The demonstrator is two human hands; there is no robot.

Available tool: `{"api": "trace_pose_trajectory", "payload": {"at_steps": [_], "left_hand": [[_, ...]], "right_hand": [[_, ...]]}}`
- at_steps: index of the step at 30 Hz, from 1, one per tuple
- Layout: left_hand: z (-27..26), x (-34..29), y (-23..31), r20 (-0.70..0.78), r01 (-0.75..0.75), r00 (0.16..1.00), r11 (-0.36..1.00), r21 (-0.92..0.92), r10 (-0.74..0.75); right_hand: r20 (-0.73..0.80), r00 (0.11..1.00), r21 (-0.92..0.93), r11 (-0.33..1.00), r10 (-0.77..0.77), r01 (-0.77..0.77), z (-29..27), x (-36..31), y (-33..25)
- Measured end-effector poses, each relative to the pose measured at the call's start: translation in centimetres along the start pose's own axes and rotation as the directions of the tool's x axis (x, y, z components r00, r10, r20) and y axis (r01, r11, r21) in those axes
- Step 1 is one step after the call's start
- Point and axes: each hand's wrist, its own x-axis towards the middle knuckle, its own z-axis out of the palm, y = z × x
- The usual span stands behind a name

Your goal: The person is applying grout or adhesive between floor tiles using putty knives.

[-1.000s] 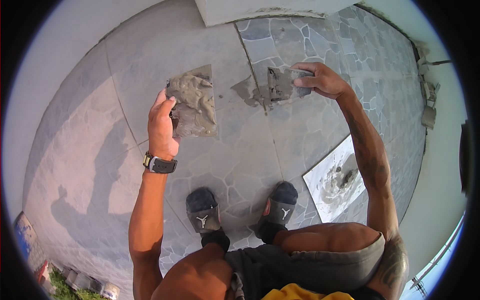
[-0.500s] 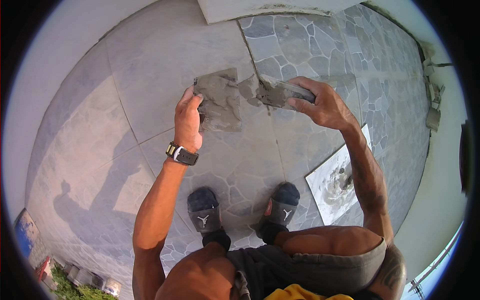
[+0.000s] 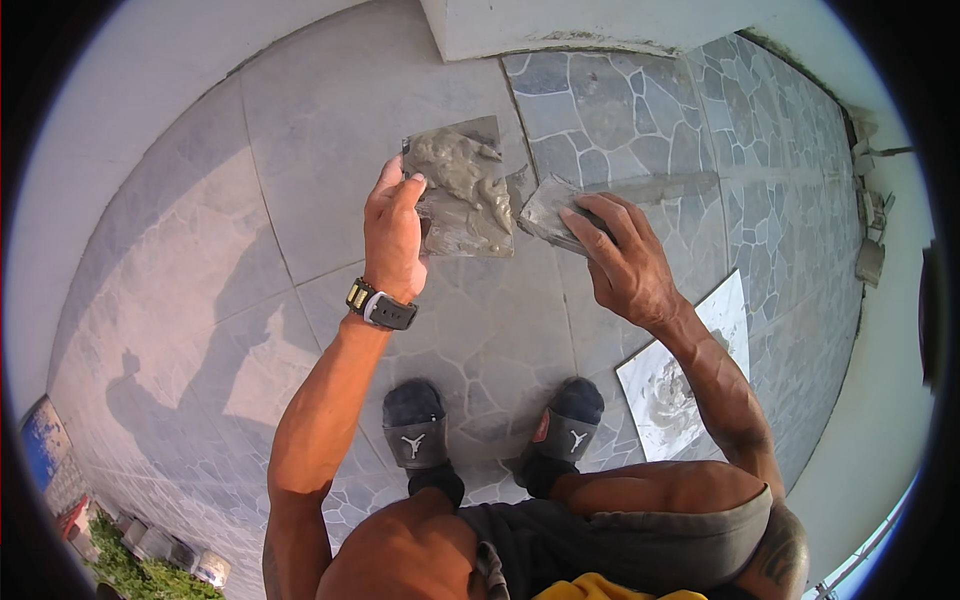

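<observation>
My left hand (image 3: 394, 228), with a watch on its wrist, grips the left edge of a small square board (image 3: 440, 238). Wet grey mortar (image 3: 462, 170) is heaped and smeared over the board's top. My right hand (image 3: 628, 255) is closed over a flat, mortar-coated float (image 3: 550, 212), its back turned up and fingers bent across the tool. The float's left end is close by the board's lower right edge; I cannot tell whether they touch. Beneath both lies the grey tiled floor (image 3: 480, 320), where a mortar smear partly shows between board and float.
A white tile (image 3: 722, 308) smeared with mortar lies on the floor under my right forearm. Stone-patterned tiles (image 3: 605, 105) begin at upper right. A white block-like base (image 3: 560, 25) stands at the top. Rubble (image 3: 872, 225) sits along the right wall. My sandalled feet (image 3: 415, 425) stand below.
My right hand has turned over the float, its back now facing up, and the float has tilted. The mortar on the board looks thicker. Less of the floor smear shows.
</observation>
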Motion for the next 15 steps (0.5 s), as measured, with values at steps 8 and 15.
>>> {"api": "trace_pose_trajectory", "payload": {"at_steps": [8, 15], "left_hand": [[0.1, -1.1, 2.2, 0.116, -0.414, 0.907, 0.810, 0.415, 0.404], [3.4, -4.2, 4.0, 0.195, -0.408, 0.908, 0.675, 0.614, 0.372]], "right_hand": [[-0.013, 0.864, 0.457, 0.771, 0.504, -0.443, -7.0, 2.4, -2.1], [-0.102, 0.878, 0.421, 0.820, 0.467, -0.387, -7.4, 2.5, -1.6]]}}
